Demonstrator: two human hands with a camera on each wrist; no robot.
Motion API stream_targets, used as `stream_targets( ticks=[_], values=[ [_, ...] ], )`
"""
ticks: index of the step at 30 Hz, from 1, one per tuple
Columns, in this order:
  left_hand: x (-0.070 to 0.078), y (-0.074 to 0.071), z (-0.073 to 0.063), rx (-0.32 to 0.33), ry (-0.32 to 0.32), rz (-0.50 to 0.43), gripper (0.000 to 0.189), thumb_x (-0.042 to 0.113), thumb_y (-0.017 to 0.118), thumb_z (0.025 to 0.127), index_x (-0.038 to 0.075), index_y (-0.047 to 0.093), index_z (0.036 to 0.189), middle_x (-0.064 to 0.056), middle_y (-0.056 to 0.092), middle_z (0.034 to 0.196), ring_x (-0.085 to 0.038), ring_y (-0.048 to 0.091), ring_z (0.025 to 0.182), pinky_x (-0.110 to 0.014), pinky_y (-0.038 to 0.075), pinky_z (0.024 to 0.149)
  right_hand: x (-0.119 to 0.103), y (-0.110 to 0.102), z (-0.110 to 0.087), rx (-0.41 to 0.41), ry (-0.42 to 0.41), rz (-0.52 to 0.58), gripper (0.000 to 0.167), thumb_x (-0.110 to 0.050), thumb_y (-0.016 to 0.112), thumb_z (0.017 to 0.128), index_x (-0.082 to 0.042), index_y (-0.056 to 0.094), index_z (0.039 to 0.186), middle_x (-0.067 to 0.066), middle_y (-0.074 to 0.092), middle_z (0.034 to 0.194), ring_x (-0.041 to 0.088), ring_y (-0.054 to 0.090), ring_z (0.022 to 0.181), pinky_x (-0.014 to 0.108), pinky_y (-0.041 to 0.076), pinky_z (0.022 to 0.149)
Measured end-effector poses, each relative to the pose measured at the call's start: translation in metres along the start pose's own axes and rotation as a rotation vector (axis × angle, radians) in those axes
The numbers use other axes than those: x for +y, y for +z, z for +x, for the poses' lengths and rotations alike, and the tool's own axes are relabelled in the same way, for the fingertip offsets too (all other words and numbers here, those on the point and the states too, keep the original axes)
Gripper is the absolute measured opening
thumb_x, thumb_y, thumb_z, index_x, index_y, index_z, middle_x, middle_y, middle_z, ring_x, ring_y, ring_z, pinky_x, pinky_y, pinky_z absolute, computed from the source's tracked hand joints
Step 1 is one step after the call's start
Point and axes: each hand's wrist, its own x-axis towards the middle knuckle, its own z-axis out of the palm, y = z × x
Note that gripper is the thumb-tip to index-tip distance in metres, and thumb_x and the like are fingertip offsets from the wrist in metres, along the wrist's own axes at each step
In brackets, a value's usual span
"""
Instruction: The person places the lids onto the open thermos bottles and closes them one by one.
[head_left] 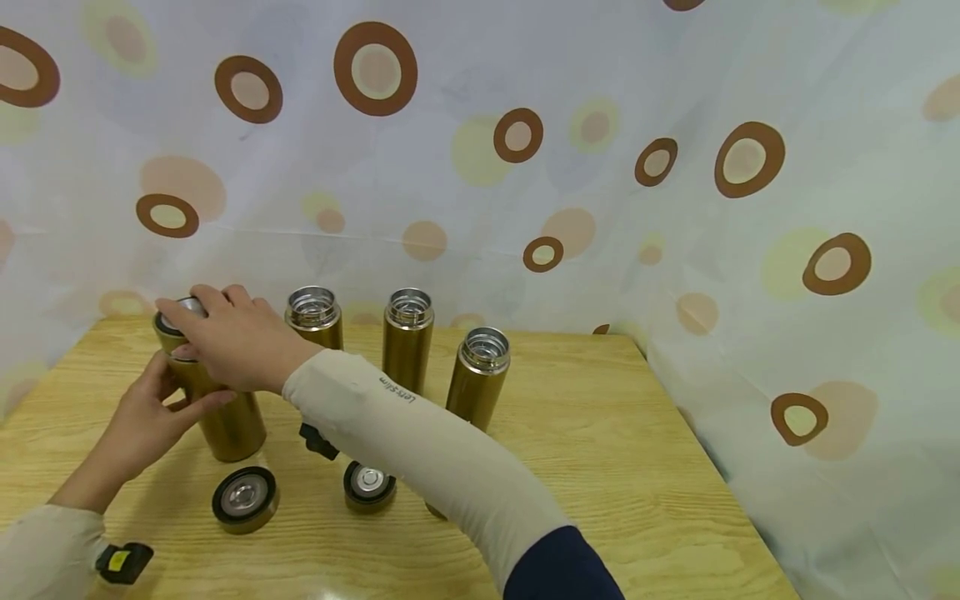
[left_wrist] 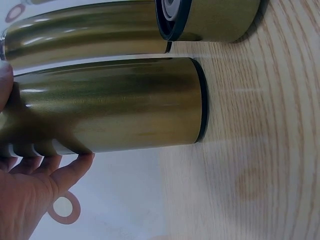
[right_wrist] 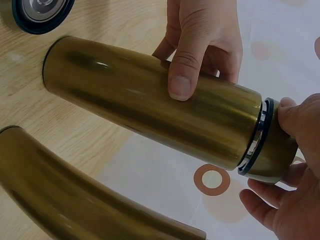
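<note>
On the left of the head view stands a gold thermos bottle, its dark base on the table in the left wrist view. My left hand grips its side, with the thumb across the front and the fingers round the back. At the mouth, my right hand holds a gold lid with a dark rim. A narrow silver gap of neck shows between lid and bottle in the right wrist view. Two loose lids, one lid near the bottle's base and another lid to its right, lie with their inner sides up.
Three more gold bottles stand uncapped: one bottle behind my right wrist, a second bottle at the back, a third bottle nearer. My right forearm crosses in front of them. A patterned curtain borders the wooden table.
</note>
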Motion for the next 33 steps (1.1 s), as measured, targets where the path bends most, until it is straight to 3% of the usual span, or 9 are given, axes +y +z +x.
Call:
stream_targets(
  ticks=[6, 9, 12, 15, 17, 18, 23, 25, 33],
  values=[
    [-0.001, 0.0, 0.001, 0.003, -0.005, -0.003, 0.075, 0.019, 0.068, 0.091, 0.019, 0.022, 0.151, 0.014, 0.04, 0.125, 0.012, 0.041, 0.104, -0.065, 0.044, 0.086, 0.001, 0.0, 0.0, 0.007, -0.002, 0.015, 0.058, -0.049, 0.028, 0.101, -0.032, 0.012, 0.154, -0.001, 0.024, 0.156, 0.019, 0.033, 0.137, 0.027, 0.043, 0.102],
    [-0.001, 0.0, 0.001, 0.004, -0.01, 0.007, 0.075, 0.02, 0.068, 0.091, 0.017, 0.022, 0.15, 0.012, 0.04, 0.125, -0.013, 0.051, 0.115, -0.064, 0.045, 0.085, 0.001, 0.001, 0.0, 0.009, 0.003, 0.022, 0.058, -0.05, 0.029, 0.101, -0.032, 0.012, 0.154, -0.001, 0.024, 0.156, 0.018, 0.033, 0.137, 0.026, 0.043, 0.102],
    [-0.001, 0.001, 0.001, 0.009, -0.006, 0.007, 0.07, 0.019, 0.068, 0.091, 0.016, 0.026, 0.147, 0.015, 0.041, 0.122, -0.02, 0.053, 0.115, -0.035, 0.056, 0.086, 0.001, 0.001, 0.0, 0.01, 0.013, 0.028, 0.059, -0.051, 0.03, 0.101, -0.033, 0.013, 0.154, -0.002, 0.025, 0.156, 0.018, 0.033, 0.137, 0.025, 0.043, 0.102],
    [-0.001, 0.001, 0.001, 0.016, 0.005, -0.009, 0.065, 0.018, 0.069, 0.09, 0.016, 0.031, 0.144, 0.019, 0.041, 0.119, 0.005, 0.048, 0.109, -0.005, 0.044, 0.076, 0.003, 0.002, 0.001, 0.004, 0.037, 0.075, 0.059, -0.053, 0.032, 0.1, -0.034, 0.015, 0.154, -0.003, 0.026, 0.154, 0.015, 0.033, 0.135, 0.023, 0.041, 0.101],
    [-0.001, 0.001, 0.0, 0.016, 0.006, -0.017, 0.061, 0.018, 0.069, 0.09, 0.016, 0.034, 0.141, 0.02, 0.041, 0.118, 0.012, 0.044, 0.106, -0.001, 0.037, 0.072, 0.004, 0.002, 0.002, 0.0, 0.048, 0.113, 0.06, -0.054, 0.034, 0.099, -0.035, 0.016, 0.153, -0.005, 0.028, 0.153, 0.013, 0.034, 0.133, 0.022, 0.04, 0.101],
    [0.0, 0.001, 0.0, 0.013, 0.003, -0.016, 0.06, 0.019, 0.068, 0.091, 0.016, 0.034, 0.14, 0.019, 0.041, 0.119, 0.004, 0.048, 0.111, -0.001, 0.037, 0.072, 0.005, 0.002, 0.002, -0.008, 0.052, 0.134, 0.061, -0.055, 0.034, 0.098, -0.035, 0.015, 0.153, -0.005, 0.027, 0.153, 0.013, 0.033, 0.133, 0.022, 0.04, 0.101],
    [0.002, 0.001, 0.001, -0.019, -0.019, -0.042, 0.074, 0.02, 0.066, 0.092, 0.023, 0.021, 0.151, 0.013, 0.039, 0.128, -0.054, 0.041, 0.122, -0.05, 0.049, 0.092, 0.009, 0.002, 0.002, -0.058, 0.025, 0.212, 0.062, -0.052, 0.033, 0.1, -0.032, 0.011, 0.155, -0.003, 0.021, 0.155, 0.012, 0.029, 0.134, 0.02, 0.032, 0.106],
    [0.003, 0.001, 0.002, -0.025, -0.019, -0.061, 0.08, 0.019, 0.066, 0.093, 0.026, 0.014, 0.154, 0.008, 0.039, 0.129, -0.057, 0.039, 0.122, -0.07, 0.041, 0.084, 0.012, 0.0, 0.003, -0.086, 0.015, 0.248, 0.061, -0.047, 0.034, 0.101, -0.031, 0.009, 0.155, -0.003, 0.019, 0.155, 0.011, 0.025, 0.135, 0.018, 0.027, 0.108],
    [0.005, 0.0, 0.001, -0.043, -0.052, -0.077, 0.082, 0.022, 0.064, 0.094, 0.027, 0.01, 0.155, -0.026, 0.033, 0.14, -0.059, 0.035, 0.124, -0.075, 0.038, 0.085, 0.018, -0.001, 0.0, 0.006, 0.006, 0.306, 0.062, -0.051, 0.046, 0.096, -0.026, 0.031, 0.15, -0.007, 0.044, 0.14, 0.005, 0.038, 0.127, 0.016, 0.026, 0.107]
  ],
)
